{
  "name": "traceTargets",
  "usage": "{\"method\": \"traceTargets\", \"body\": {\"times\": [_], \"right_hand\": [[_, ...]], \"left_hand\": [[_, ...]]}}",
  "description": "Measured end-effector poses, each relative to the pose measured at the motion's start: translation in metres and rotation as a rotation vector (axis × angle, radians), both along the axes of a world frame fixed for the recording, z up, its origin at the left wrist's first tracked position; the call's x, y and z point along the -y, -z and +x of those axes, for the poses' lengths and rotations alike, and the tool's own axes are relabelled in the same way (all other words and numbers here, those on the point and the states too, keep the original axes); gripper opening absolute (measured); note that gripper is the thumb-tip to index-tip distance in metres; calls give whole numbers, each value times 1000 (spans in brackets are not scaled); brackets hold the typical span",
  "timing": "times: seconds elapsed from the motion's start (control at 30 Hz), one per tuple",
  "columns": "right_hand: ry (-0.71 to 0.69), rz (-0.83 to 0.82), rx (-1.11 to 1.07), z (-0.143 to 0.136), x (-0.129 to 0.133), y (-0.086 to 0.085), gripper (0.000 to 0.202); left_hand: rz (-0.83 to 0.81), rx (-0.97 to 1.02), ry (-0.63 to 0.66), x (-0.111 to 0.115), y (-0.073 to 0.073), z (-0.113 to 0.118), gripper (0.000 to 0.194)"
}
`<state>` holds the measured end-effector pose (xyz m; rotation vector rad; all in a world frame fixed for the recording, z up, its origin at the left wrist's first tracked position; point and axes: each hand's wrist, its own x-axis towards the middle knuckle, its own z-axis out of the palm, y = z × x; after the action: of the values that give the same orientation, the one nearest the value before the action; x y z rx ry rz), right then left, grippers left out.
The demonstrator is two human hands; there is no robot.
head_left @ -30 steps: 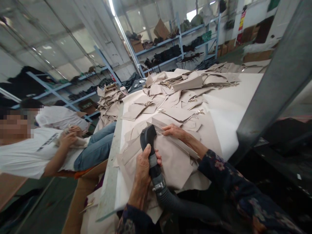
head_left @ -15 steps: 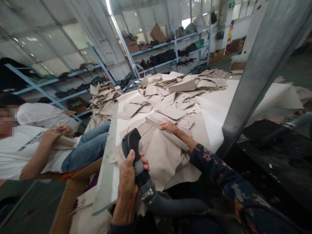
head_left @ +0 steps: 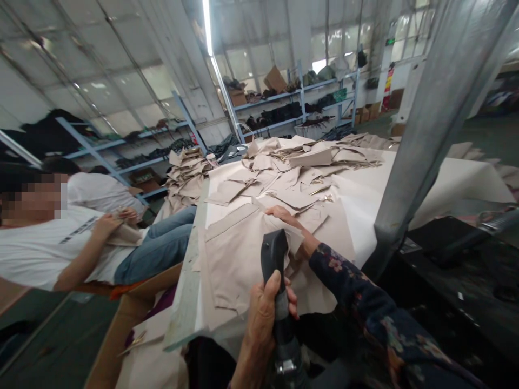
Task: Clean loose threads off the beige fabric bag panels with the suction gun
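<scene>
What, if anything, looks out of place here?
No clear spill or damage. The beige pieces beyond the right hand overlap at mixed angles: untidy, but perhaps just loose work. The post leans in the picture, but the light tube leans the other way, so that's probably lens distortion.

Nothing legible; dark lettering (head_left: pixel 79 229) on white T-shirt (head_left: pixel 38 251) too blurred.
</scene>
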<state>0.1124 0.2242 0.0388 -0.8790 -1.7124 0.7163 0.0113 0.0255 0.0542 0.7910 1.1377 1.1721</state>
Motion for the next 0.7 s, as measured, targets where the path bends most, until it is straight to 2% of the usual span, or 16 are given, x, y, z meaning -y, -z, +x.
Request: {"method": "traceTargets", "body": {"times": [0.13,0.2,0.27,0.33,0.4,0.47,0.53,0.6,0.7], "right_hand": [[100,97,170,-9,-4,-20,25],[145,108,242,-22,-5,-32,29],[168,124,320,-40,3,-35,29],[125,155,420,-59,19,-26,22],[-1,195,556,-73,40,-8,14],[-132,223,676,-79,56,12,11],[-195,234,737,-76,61,23,15],[-176,234,751,-69,52,21,19],[45,159,747,-57,24,3,29]], "left_hand": [[7,8,-138,5,-4,-12,46],[37,3,-245,11,-10,-24,45],[77,5,-343,17,-17,-36,43],[112,12,-412,21,-22,-46,41],[120,21,-458,23,-23,-54,40],[88,29,-481,24,-20,-61,41],[52,43,-491,25,-14,-66,43],[30,44,-499,24,-8,-70,45],[16,30,-505,21,-3,-72,45]]}}
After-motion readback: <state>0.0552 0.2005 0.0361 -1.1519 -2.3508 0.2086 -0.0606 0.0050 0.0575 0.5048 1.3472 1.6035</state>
